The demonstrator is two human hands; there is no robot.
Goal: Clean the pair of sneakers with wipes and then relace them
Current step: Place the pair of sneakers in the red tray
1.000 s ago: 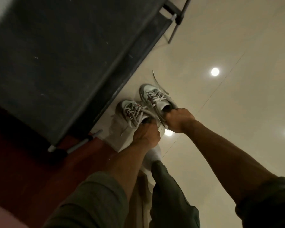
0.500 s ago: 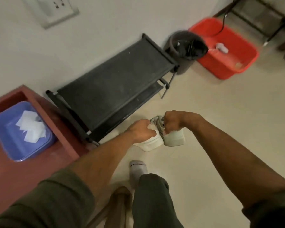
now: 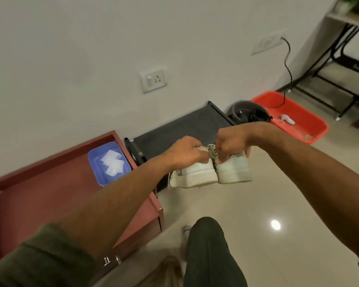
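A: Where are the sneakers at this moment?

B: Both hang in the air, heels toward the camera and touching side by side, in front of the black shoe rack (image 3: 187,125). The left hand (image 3: 184,151) grips the collar of the left sneaker (image 3: 195,175), fingers curled into it; the right hand (image 3: 231,145) pinches the collar of the right sneaker (image 3: 233,172) the same way.

A: How far along is the job, in the watcher's judgement?

B: Barely begun, it seems. No wipe is in either hand, and the soles' edges look scuffed. Whether the laces are in cannot be told from behind. Wiping and relacing both appear to lie ahead.

A: And the containers nearby?

B: A blue tray (image 3: 95,162) sits in the far corner of the red-brown table (image 3: 39,195), holding white wipes (image 3: 112,163). Farther right, a dark bin (image 3: 234,112) stands beside the rack; its contents are unclear. Beyond it a red tub (image 3: 317,131) on the floor holds a small white object (image 3: 287,119), with a black cable trailing into it.
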